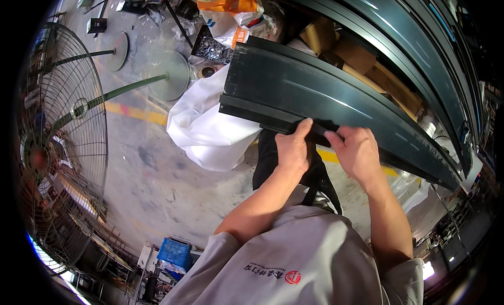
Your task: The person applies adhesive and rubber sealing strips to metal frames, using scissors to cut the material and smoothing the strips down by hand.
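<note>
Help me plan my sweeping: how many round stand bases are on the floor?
2. The larger base lies just up-left of the white sheeting in the picture; the smaller base is farther left and slightly higher. Others may be hidden.

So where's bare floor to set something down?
Bare concrete between the caged fan, the white sheeting and the blue crate. Crowded beyond the dark metal profile: cardboard boxes, an orange-and-white bag and a small-parts tray.

Grey short-sleeved shirt [304,247], black trousers [266,157]
</note>
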A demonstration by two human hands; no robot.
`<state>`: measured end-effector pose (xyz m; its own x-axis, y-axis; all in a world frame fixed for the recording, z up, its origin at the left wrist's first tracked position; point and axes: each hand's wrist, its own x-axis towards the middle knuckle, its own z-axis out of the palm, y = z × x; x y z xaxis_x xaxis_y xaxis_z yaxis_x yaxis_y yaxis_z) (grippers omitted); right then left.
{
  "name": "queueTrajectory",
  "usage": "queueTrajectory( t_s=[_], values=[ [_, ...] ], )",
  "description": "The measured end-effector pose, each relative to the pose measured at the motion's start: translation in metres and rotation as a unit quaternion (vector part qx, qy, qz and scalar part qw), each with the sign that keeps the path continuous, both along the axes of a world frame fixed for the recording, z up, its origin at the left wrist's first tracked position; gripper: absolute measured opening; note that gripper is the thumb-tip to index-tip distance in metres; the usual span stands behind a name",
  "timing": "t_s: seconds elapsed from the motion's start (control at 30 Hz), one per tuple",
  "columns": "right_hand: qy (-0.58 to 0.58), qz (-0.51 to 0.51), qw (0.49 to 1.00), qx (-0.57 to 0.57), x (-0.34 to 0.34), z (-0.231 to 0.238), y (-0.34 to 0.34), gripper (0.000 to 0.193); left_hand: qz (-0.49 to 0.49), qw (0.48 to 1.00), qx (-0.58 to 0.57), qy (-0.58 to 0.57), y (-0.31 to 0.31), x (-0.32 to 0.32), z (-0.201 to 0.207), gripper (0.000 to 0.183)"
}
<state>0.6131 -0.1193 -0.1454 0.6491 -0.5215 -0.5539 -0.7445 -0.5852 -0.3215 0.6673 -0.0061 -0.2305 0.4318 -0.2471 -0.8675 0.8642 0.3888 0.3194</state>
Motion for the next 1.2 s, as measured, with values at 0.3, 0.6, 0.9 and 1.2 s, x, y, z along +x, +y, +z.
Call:
queueTrajectory(
  t_s=[0.3,0.6,0.9,1.2],
  values=[
    [-0.009,-0.015,1.000,-0.011,-0.007,-0.014,0.003,0.042,0.017,0.999,-0.023,-0.024,0.011,0.006,-0.015,0.027],
    [0.001,-0.005,1.000,-0.016,-0.008,-0.014,0.000,0.042,0.026,0.997,-0.052,-0.053,0.023,0.029,-0.010,0.031],
    [0.013,-0.015,1.000,-0.011,-0.009,-0.009,0.002,0.043,-0.007,0.999,-0.008,-0.034,0.050,0.053,-0.019,0.036],
    [-0.014,0.013,0.999,-0.042,-0.013,-0.019,0.005,0.044,0.006,0.984,-0.084,-0.156,0.086,0.115,-0.044,0.031]
  ],
)
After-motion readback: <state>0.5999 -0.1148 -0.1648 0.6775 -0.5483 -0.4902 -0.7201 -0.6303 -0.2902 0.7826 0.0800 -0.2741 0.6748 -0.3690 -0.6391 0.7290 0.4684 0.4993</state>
